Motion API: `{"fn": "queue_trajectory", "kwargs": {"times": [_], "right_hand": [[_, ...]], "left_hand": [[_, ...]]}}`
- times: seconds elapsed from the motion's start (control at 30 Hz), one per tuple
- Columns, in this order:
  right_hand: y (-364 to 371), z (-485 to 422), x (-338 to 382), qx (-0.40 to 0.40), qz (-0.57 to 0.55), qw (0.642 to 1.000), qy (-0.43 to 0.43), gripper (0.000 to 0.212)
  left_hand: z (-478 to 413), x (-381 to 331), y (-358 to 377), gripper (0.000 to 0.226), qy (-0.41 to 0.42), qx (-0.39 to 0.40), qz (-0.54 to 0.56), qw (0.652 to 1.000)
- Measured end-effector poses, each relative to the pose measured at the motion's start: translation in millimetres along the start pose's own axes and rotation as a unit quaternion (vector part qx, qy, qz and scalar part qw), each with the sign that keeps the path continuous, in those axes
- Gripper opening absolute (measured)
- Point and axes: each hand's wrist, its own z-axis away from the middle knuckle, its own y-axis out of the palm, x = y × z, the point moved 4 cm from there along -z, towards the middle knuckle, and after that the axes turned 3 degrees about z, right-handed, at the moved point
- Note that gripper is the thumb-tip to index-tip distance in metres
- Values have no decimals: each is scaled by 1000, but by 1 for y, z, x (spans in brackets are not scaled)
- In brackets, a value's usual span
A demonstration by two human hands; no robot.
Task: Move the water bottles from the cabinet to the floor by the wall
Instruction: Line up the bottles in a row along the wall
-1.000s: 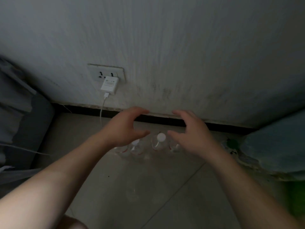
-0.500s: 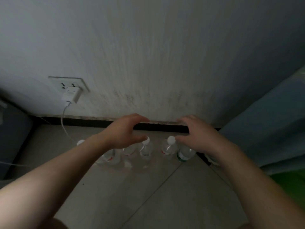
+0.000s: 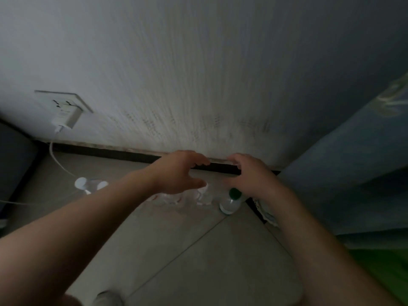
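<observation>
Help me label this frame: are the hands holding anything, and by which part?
Nothing seems held. The left hand and right hand hover, fingers loosely curved, over the bottles standing on the floor by the wall.

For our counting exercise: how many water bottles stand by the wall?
6: two white-capped bottles at left, two blurred bottles under the left hand, one green-capped bottle, one behind the right hand. More may be hidden.
</observation>
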Motion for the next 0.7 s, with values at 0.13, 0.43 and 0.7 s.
{"fn": "queue_trajectory", "kwargs": {"times": [0.13, 0.43, 0.7], "right_hand": [[13, -3, -23, 35, -20, 999, 26, 67], [37, -11, -27, 71, 109, 991, 19, 52], [45, -9, -31, 72, 141, 987, 28, 41]], "left_hand": [[-3, -5, 23, 63, 3, 34, -55, 998], [-36, 7, 63, 60, -28, 70, -111, 991], [-47, 20, 73, 41, -23, 82, -97, 992]]}}
